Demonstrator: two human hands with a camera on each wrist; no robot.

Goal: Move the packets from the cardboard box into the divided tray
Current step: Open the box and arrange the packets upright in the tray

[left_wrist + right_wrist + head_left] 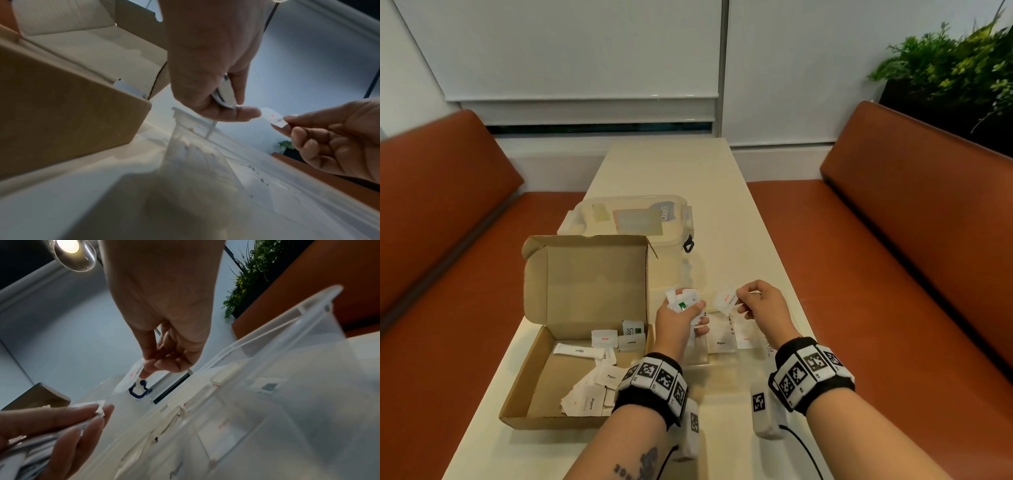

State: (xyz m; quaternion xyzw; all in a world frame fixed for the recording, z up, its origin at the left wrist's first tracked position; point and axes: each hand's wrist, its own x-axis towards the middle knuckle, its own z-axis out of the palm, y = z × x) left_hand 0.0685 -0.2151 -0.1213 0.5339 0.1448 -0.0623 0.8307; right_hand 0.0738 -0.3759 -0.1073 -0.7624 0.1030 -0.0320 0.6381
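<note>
An open cardboard box [534, 383] lies on the table's left, with several white packets [604, 337] inside. Right of it stands a clear divided tray [782, 313] that holds a few packets [720, 342]. My left hand [681, 317] grips a small stack of packets [683, 301] above the tray's left side. My right hand [751, 301] pinches one white packet with red print [727, 298] above the tray. In the left wrist view this packet [272, 117] sits between thumb and forefinger; in the right wrist view the packet [130, 378] hangs over the tray [287, 340].
A clear lidded container [630, 216] with a blue clasp [688, 245] stands behind the box. The cream table [671, 161] runs between two orange benches [893, 240]. A green plant [955, 61] stands at the back right.
</note>
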